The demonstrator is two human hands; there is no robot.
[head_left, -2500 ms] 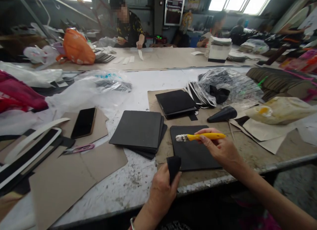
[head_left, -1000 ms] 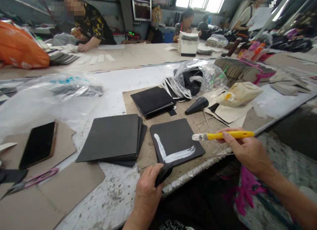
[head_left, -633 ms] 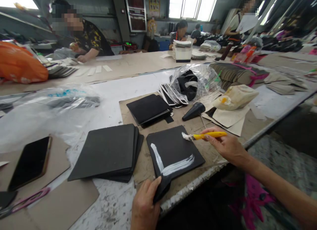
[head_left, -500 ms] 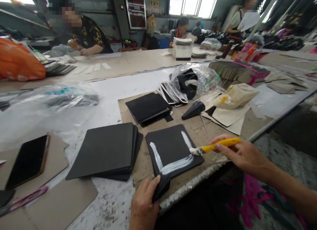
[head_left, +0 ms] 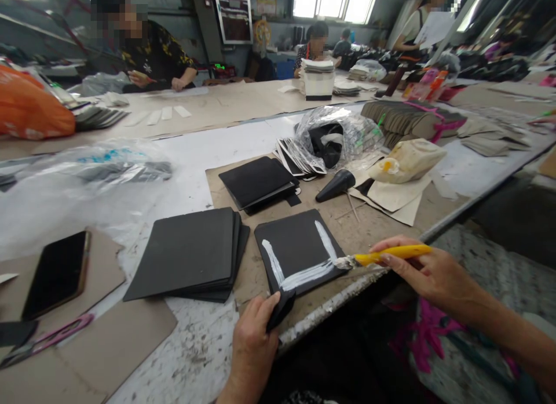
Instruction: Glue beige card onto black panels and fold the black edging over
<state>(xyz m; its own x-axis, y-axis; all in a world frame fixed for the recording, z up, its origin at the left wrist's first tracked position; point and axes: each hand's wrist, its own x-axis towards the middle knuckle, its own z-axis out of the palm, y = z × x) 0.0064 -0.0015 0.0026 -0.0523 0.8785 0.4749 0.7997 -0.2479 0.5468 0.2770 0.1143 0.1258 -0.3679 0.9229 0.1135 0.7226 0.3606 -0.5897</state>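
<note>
In my right hand (head_left: 414, 270) is a yellow-handled brush (head_left: 391, 254), its white-coated bristles touching the near right part of a black square sheet (head_left: 299, 241). White paste forms a U along the left, near and right sides of that sheet. My left hand (head_left: 254, 340) pinches a small black piece (head_left: 281, 309) at the sheet's near left corner; whether the two are joined I cannot tell. Left of the sheet lies a stack of larger black sheets (head_left: 186, 253). Behind it rests another black pile (head_left: 258, 181), with a black cone (head_left: 335, 185) to its right.
A phone (head_left: 56, 273) and pink-handled cutter (head_left: 61, 337) lie on grey board at left. Plastic bags (head_left: 369, 131), a stained pale container (head_left: 408, 160) and bundled grey pieces (head_left: 403, 123) stand farther back. The table edge (head_left: 330, 311) runs close before me. Co-workers sit across the table.
The brush has shifted slightly right, toward the sheet's near right corner. My left hand still pinches the black piece. The view has tilted a little, and the person across has lowered their hands.
</note>
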